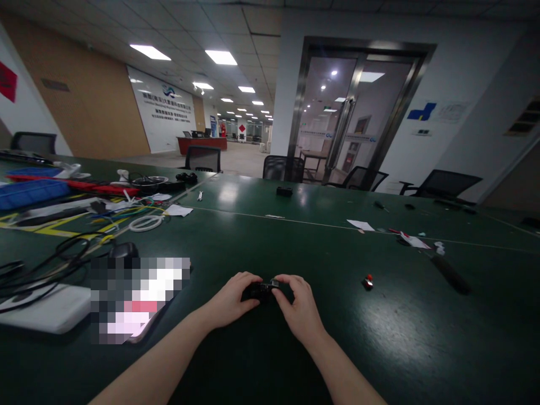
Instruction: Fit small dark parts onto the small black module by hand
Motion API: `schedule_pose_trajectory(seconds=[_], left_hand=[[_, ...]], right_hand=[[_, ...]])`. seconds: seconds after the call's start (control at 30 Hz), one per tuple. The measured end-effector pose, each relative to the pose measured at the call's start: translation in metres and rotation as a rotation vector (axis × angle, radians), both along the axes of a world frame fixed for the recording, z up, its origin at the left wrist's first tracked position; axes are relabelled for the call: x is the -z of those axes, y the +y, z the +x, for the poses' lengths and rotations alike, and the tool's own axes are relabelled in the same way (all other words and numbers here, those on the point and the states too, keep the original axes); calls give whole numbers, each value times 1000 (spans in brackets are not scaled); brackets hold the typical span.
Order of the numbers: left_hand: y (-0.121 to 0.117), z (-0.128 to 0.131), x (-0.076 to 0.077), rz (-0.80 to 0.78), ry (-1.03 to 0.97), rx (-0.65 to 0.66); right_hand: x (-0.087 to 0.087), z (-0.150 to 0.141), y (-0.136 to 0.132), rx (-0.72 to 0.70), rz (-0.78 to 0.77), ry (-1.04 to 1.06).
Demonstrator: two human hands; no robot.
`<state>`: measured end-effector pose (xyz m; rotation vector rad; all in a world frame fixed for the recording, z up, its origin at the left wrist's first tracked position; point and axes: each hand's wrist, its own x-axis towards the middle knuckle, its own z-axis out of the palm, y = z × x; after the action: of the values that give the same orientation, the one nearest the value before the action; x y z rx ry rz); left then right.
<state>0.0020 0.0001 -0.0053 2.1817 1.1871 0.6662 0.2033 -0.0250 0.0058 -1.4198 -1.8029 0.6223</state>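
My left hand (232, 298) is closed around the left end of a small black block-shaped object (258, 291), thumb in front and fingers behind. At the right end of that block, my right hand (300, 304) pinches a small silvery piece (275, 283) between thumb and fingers. The block and the piece meet or lie very close; I cannot tell whether they are joined. Both hands are low over the dark green table (287, 343). Fine detail of the block is too small and dark to make out.
To the left lie a blurred-out phone (145, 328), a white box-like device (71, 306), black cables and blue trays (34, 194). A small red-and-silver item (368, 283) and a dark-handled tool (450, 274) are at right. Farther back sits a black block (284, 192).
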Motion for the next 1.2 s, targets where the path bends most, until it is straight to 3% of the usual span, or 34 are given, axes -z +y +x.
schedule_pose_trajectory(seconds=[0.2, 0.53, 1.2], left_hand=[[1, 1, 2, 12, 16, -7], [-1, 0, -1, -33, 17, -24], [-1, 1, -2, -28, 30, -14]], right_hand=[[1, 1, 0, 33, 105, 15], [7, 5, 3, 99, 153, 56], [13, 12, 13, 359, 89, 202]])
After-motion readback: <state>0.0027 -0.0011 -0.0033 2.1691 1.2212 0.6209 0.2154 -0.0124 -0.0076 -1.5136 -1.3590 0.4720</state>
